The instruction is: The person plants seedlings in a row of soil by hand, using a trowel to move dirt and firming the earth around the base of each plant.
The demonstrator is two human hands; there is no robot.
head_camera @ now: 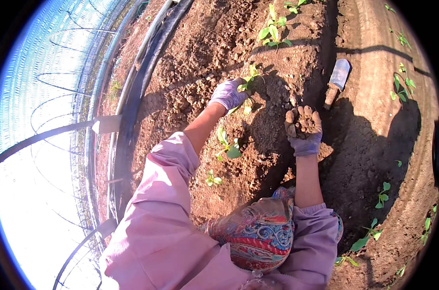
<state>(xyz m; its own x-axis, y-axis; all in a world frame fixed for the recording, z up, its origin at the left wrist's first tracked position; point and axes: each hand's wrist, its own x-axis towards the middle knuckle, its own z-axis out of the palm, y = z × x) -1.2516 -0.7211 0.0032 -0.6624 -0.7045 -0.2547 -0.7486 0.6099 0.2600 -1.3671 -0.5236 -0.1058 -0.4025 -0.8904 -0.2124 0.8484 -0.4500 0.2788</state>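
Note:
My left hand [229, 93], in a purple knit glove, reaches down to a leafy seedling [251, 77] in the soil bed. Its fingertips are at the leaves; whether they grip them is hidden. More leaves show just below that hand. My right hand [305, 127], gloved with soil-caked fingers, is turned palm up and cups a heap of crumbly soil [305, 125]. Beyond it, a hand trowel [339, 78] with a metal blade and a dirt-covered handle lies in the furrow. Nearer to me another seedling [227, 145] grows, with a smaller seedling [213, 179] below it.
Seedlings [274, 30] stand farther up the bed, and several more, such as one seedling [383, 195], grow in the bed to the right. Along the left run a pale pipe [123, 98] and black sheeting [147, 69], beside netting [42, 72]. Loose clods [190, 76] lie left of the seedlings.

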